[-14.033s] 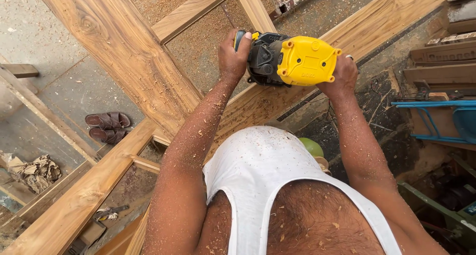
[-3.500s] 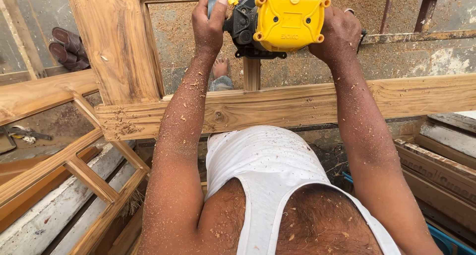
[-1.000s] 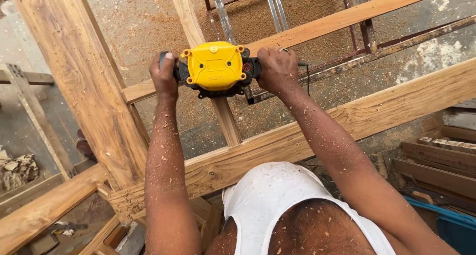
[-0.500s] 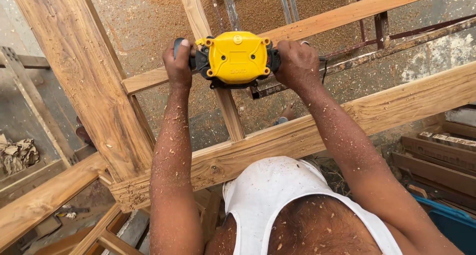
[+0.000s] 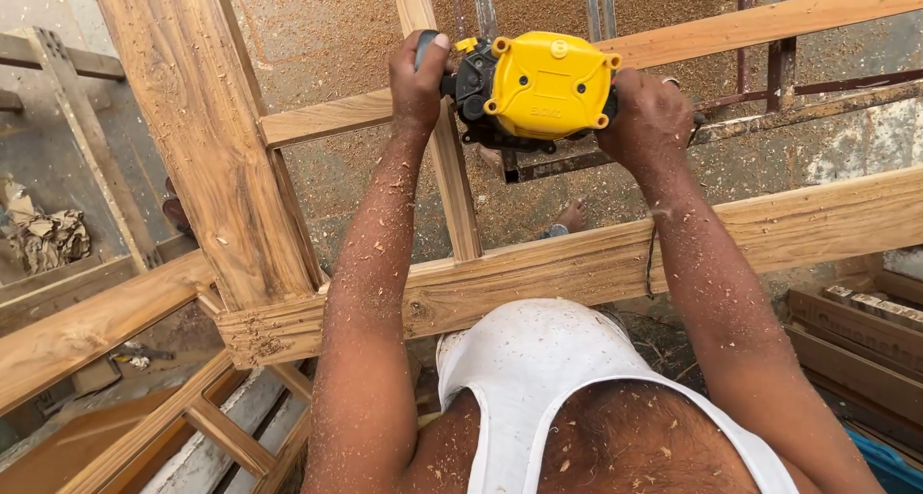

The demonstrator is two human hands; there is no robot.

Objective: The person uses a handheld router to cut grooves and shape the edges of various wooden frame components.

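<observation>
I saw my left hand (image 5: 418, 71) wrapped tight round the side handle, right hand (image 5: 652, 119) fingers curled gripping the yellow power tool (image 5: 543, 86), pressed on the wooden frame (image 5: 577, 263), sawdust-flecked arms

We see a power tool (image 5: 548, 86) w/ glossy yellow plastic housing, matt black plastic trim underneath. Wooden frame (image 5: 538, 273) is bare, unfinished timber, visible grain, rough-looking at the joint, dusted w/ shavings. Floor (image 5: 336, 33) looks like matt concrete under a rough sawdust layer. Vest (image 5: 538, 359) is white cloth, matt, speckled w/ sawdust. Metal bars (image 5: 769, 81) look dull, rusty.
</observation>
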